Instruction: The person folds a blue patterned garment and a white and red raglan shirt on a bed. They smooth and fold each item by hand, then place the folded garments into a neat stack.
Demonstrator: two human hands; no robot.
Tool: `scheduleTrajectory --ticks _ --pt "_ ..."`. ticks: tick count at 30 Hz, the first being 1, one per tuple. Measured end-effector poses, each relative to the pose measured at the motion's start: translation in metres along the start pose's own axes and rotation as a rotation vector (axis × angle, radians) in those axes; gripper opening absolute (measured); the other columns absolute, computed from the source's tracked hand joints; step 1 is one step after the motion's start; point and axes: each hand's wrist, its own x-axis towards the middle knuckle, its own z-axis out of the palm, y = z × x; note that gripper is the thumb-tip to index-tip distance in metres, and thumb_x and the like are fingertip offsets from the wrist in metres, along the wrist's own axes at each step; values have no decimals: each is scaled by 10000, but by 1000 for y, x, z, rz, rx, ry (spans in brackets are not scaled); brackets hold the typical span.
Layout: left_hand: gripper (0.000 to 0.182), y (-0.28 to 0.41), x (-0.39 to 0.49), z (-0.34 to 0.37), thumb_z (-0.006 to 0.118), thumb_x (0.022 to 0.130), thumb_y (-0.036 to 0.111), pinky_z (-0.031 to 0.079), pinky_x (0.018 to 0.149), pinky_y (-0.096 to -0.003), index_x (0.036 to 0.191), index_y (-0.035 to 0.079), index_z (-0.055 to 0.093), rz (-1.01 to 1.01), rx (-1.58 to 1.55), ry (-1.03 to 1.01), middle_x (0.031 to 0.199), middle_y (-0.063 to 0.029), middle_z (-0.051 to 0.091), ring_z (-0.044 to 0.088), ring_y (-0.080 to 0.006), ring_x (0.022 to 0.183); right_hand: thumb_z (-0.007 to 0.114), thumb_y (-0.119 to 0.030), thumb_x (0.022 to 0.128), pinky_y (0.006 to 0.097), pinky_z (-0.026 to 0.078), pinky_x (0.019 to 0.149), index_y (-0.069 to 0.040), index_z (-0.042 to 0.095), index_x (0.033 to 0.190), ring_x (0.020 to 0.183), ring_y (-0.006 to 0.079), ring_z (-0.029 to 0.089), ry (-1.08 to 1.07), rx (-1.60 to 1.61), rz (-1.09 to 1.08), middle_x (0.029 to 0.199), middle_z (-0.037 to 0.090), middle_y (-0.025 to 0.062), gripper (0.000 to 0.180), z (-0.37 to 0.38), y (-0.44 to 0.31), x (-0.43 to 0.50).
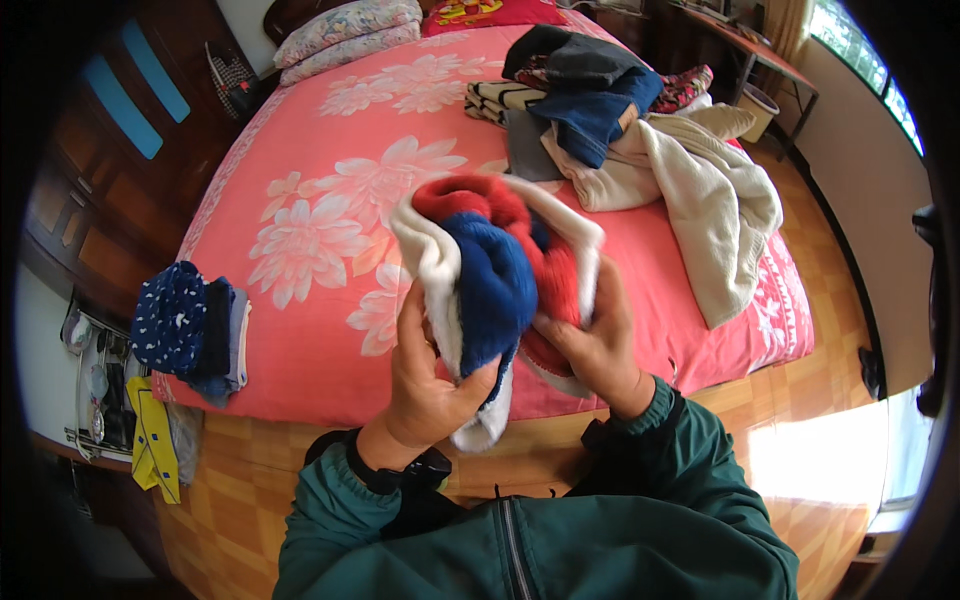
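Both hands hold up a bunched fuzzy knit garment [495,281] in red, blue and white, above the near edge of the bed. My left hand [431,375] grips its left side, thumb over the blue and white part. On the right, my right hand [600,337] grips the red and white part with the thumb pressed on top. The garment is gathered in loose folds, so its full shape is hidden. Beneath it lies a pink bedspread [315,330] printed with pale flowers.
A heap of clothes at the back right includes blue jeans [600,112] and a cream knit sweater [712,202]. Folded clothes [180,322] form a pile at the bed's left corner. A yellow garment [154,442] hangs below them. Floral pillows [352,37] lie at the head.
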Motion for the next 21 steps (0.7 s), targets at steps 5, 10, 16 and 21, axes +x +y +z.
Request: scheduleTrajectory --ticks 5,10,16,21 --pt "629 -16 8 -9 803 771 201 522 801 -394 1277 -10 493 117 302 -176 1095 -178 619 642 -334 1001 773 80 710 337 448 667 -45 496 1196 771 234 545 59 -369 -599 933 573 112 573 8 21 -1" --pt "655 -19 -2 -5 765 814 223 446 939 -417 1336 -28 459 -26 229 -95 1240 -199 542 566 -354 1112 736 131 667 330 444 677 -61 506 1181 770 249 530 46 -480 -619 905 564 96 594 4 48 -9" --pt "673 -24 0 -8 765 795 115 442 943 -400 1353 -15 410 77 371 15 1189 -157 515 556 -311 1071 749 98 653 365 438 796 -74 516 1173 897 270 524 54 -480 -569 1021 548 121 595 4 47 -18" --pt "678 -29 0 0 797 745 29 455 904 -379 1316 -2 433 13 244 115 1154 -152 518 560 -289 1052 781 59 671 375 439 835 -86 518 1175 949 276 531 52 -438 -560 1070 552 128 587 5 39 -25"
